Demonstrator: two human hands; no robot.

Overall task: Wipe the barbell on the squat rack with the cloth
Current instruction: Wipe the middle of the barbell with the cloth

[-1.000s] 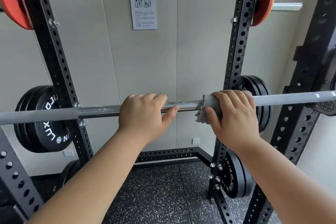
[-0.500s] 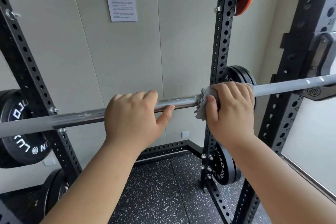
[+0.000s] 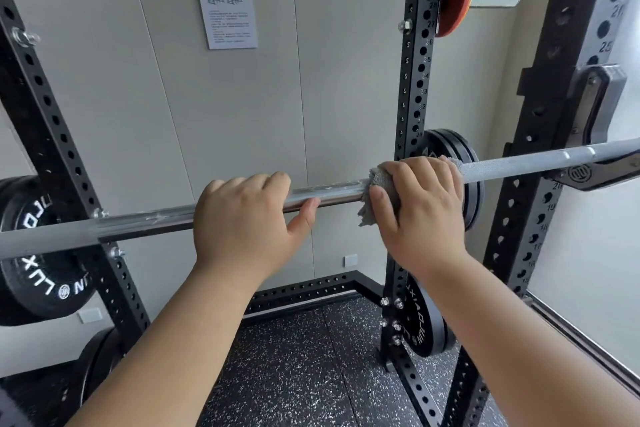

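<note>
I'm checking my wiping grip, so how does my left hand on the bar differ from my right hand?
The left hand grips the bare barbell; the right hand grips it through the grey cloth. The left hand sits on the shiny smooth stretch, the right hand where the duller textured stretch begins. Both wrap the bar from above, side by side.

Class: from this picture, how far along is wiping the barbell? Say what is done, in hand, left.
Done: the cloth is wrapped on the barbell; smears beside it suggest a pass. In hand: the right hand grips the cloth; the left hand steadies the bar. Left: likely both outer stretches.
</note>
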